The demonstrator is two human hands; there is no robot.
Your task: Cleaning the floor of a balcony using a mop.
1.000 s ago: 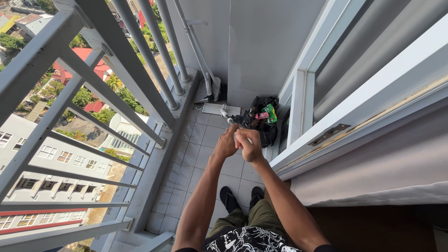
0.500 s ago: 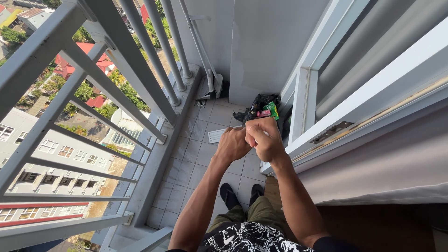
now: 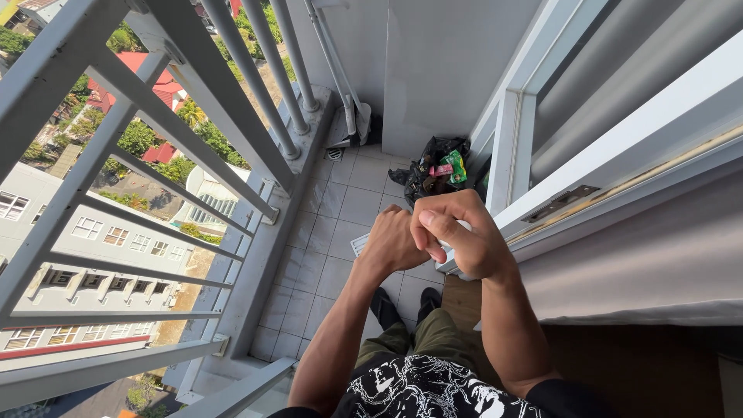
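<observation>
change: both hands raised toward the camera over the last second; earlier they were held low, near the black bag (image 3: 437,172). The white flat piece (image 3: 361,243) was seen by the far wall, then mid-floor, and is now glimpsed just behind the left wrist.
meaning: judged as the white handle (image 3: 453,242) being drawn up and back, with the flat piece trailing along the tiled floor (image 3: 340,209); whether the two are joined cannot be told, the link being hidden by the hands.
right hand (image 3: 457,232): fingers curled shut around the white handle, only slivers of it shown between fingers and under the palm; thumb laid over the top.
left hand (image 3: 393,244): closed into a loose fist, pressed against the right hand; what it grips, if anything, cannot be told, as only its back is shown.
handle position: in front of the chest, above the feet, just beside the white window frame (image 3: 542,209).
surroundings: grey railing (image 3: 193,131) at left; bag with green and pink wrappers in the far corner; white poles (image 3: 340,85) leaned against the far wall.
</observation>
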